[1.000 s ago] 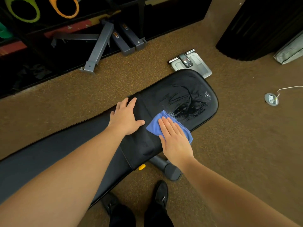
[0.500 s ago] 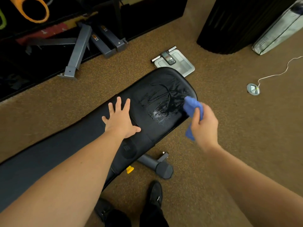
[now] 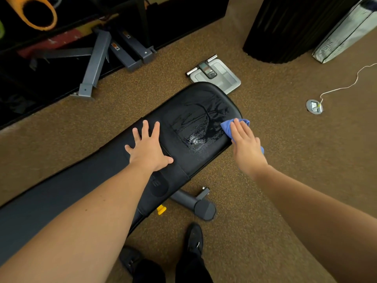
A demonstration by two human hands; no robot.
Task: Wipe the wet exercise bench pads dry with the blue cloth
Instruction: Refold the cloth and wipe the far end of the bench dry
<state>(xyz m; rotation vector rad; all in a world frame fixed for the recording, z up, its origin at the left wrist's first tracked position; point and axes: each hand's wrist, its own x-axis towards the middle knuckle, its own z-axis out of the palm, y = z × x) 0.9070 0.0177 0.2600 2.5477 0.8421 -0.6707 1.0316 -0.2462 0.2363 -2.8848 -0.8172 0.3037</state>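
Observation:
The black bench runs diagonally across the head view, with its seat pad (image 3: 183, 111) at the far end and its long back pad (image 3: 61, 193) toward me. Wet streaks and a shiny patch (image 3: 201, 127) cover the seat pad's middle. My left hand (image 3: 149, 148) lies flat with fingers spread at the seam between the two pads. My right hand (image 3: 245, 146) presses the blue cloth (image 3: 226, 126) with straight fingers onto the seat pad's right edge, just right of the wet patch. Most of the cloth is hidden under that hand.
A grey body scale (image 3: 214, 75) lies on the brown carpet just beyond the seat pad. Grey metal frame legs (image 3: 93, 64) stand at the back left, and a black cylinder (image 3: 289, 27) at the back right. A floor socket (image 3: 314, 106) with a white cord sits at the right. My shoes (image 3: 194, 240) stand beside the bench foot (image 3: 200, 207).
My right hand lifted the bunched cloth off the near part of the seat pad, carried it right, and now presses it flat at the pad's right edge. My left hand stayed put.

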